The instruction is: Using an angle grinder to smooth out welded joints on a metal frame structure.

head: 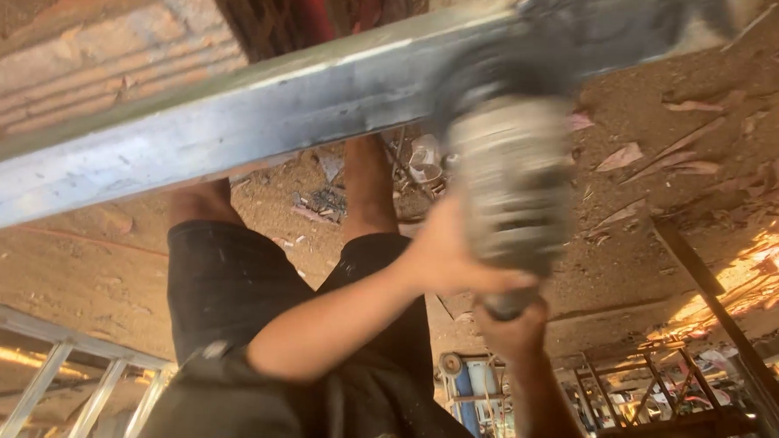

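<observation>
Nearest to you, both your hands are wrapped on the angle grinder [507, 184]. Your left hand [444, 251] clasps the side of its ribbed grey body, fingers [500, 279] curled shut around it, which steadies the tool against its own spin. Your right hand [513, 329] grips the tail end from below, closed tight on it, so the two hands share the weight and set the angle. The grinder is blurred, so the exact finger placing is hard to read.

The grinder's head points away from you and meets the long steel beam [237, 123], which runs slantwise across the view from lower left to upper right. The beam is raised off the ground, and this lets you work on it while bending over it; what carries it is out of sight.

Under the beam your legs in dark shorts [223, 291] stand on the dirt floor [86, 269], strewn with scraps. Farther off lie a brick wall [102, 53], a welded metal frame [74, 363], and a bright orange glow [763, 267] to the right that may be sparks.
</observation>
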